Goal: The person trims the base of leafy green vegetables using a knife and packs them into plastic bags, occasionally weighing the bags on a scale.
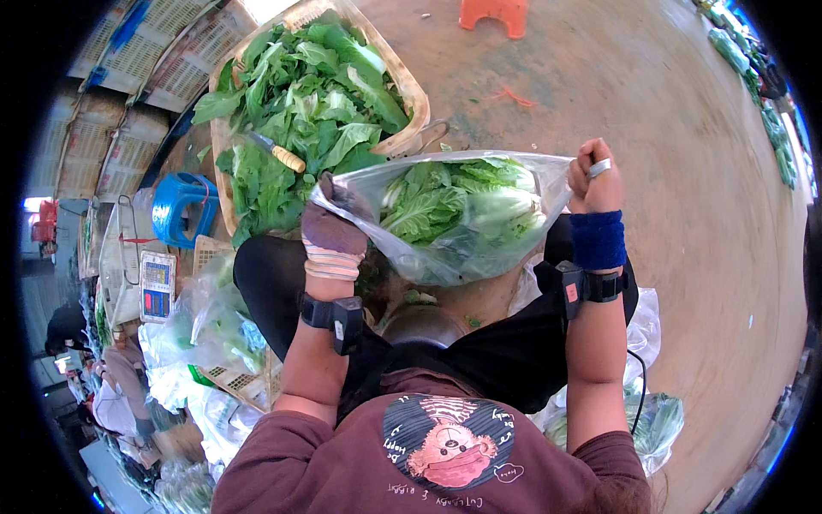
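Observation:
A clear plastic bag (437, 272) stretches between my two hands, its mouth pulled wide. Inside lie several heads of leafy green cabbage (505, 210) with pale stems. My left hand (336, 221), in a dark work glove with a striped cuff, grips the bag's left edge. On the right, my bare right hand (592, 176) is closed in a fist round the other edge; a grey band wraps one finger and a blue wristband sits below. Beyond my left hand, a knife (287, 157) with a light handle rests on loose leaves (317, 94) heaped in a large crate (417, 98).
A blue stool (185, 210) and a digital scale (157, 287) stand at the left, near filled plastic bags (214, 334). An orange stool (494, 15) is at the far side. Another bag of greens (659, 428) lies by my right elbow. Stacked crates (128, 77) line the far left.

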A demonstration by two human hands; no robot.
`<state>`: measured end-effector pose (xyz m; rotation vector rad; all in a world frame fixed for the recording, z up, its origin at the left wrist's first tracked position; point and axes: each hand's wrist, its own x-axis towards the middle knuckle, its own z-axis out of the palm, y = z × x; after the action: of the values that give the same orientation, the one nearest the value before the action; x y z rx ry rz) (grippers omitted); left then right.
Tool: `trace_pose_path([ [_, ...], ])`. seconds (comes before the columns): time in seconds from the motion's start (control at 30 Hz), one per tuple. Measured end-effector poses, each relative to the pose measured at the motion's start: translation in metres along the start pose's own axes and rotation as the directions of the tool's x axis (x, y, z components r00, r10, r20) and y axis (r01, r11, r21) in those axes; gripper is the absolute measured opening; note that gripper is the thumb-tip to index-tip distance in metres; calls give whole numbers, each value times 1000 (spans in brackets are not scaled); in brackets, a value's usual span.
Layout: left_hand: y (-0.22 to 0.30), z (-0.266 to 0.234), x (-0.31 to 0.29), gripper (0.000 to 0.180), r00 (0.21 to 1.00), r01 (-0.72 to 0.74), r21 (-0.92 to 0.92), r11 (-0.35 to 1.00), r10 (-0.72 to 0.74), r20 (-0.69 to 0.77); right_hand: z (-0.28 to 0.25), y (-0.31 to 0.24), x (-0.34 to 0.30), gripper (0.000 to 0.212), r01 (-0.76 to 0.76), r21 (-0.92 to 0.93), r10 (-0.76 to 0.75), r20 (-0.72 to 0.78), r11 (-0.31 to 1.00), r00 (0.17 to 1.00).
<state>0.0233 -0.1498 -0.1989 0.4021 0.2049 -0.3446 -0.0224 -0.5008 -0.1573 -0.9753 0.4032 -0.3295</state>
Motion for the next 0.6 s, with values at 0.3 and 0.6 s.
trace_pose_path([
  [0.3, 6, -81, -9, 37, 884, 24, 337, 941, 138, -447, 13, 33, -29, 33, 525, -846, -108, 516, 92, 850],
  [0.6, -7, -77, -32, 28, 980, -175, 383, 907, 198, -21, 108, 159, -29, 22, 740, -672, 535, 622, -8, 572],
])
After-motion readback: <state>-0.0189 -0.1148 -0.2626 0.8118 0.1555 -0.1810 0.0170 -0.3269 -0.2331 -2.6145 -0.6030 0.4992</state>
